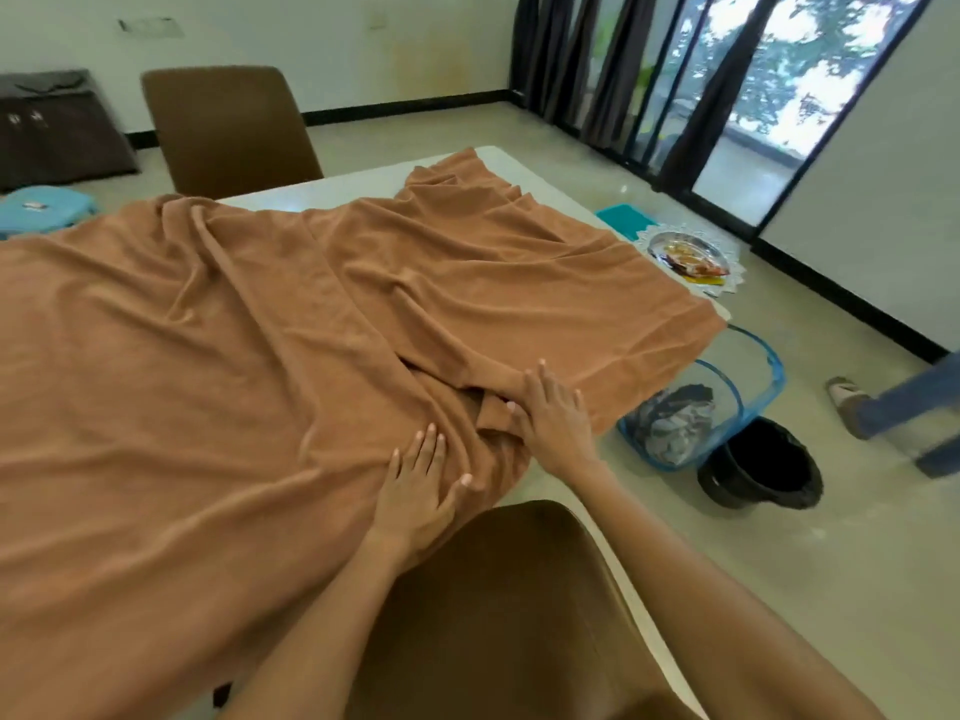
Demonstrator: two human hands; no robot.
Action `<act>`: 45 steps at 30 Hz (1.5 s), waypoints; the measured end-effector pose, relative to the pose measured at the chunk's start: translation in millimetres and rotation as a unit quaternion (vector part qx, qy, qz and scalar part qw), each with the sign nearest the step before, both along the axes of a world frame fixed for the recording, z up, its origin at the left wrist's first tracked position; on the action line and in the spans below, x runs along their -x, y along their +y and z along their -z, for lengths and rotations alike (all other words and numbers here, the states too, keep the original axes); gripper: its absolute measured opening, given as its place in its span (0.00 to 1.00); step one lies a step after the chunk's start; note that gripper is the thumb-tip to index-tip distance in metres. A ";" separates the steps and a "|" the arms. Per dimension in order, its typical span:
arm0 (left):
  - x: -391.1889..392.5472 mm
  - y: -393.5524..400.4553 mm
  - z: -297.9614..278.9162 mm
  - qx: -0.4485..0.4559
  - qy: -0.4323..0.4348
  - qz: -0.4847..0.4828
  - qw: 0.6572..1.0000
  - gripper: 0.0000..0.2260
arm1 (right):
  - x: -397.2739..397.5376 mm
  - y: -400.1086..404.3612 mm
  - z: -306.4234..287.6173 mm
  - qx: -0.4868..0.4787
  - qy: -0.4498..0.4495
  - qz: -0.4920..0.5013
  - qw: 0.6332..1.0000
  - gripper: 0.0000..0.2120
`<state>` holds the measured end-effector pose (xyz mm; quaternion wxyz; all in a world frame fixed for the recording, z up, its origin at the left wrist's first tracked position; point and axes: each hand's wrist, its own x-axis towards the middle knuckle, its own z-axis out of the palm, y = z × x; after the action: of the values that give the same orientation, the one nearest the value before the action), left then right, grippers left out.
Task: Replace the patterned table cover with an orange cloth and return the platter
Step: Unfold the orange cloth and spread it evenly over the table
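near edge: brown chair (519, 605) back blocks reach | far edge: second chair (228, 127) against desk (519, 161) | right floor: platter (685, 254), clear basket (727, 402), black bucket (761, 467) crowd passage | desk top: open above orange cloth (208, 330)

Single head view: wide-angle, looks forward and down across bench (524, 163) from near edge, close above both hands; far wall and right windows (779, 70) within frame.
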<state>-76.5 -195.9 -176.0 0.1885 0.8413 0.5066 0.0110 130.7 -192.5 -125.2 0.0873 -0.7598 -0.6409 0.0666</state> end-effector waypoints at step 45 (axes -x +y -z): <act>-141.0 52.8 -1.9 0.081 0.043 -0.465 0.880 0.31 | -329.2 182.2 12.8 -0.021 -0.026 -0.108 0.994 0.22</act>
<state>64.5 -143.1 -174.1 0.2072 0.4900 0.8465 0.0204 460.0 -10.3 -138.0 0.0785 -0.6856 -0.7224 0.0424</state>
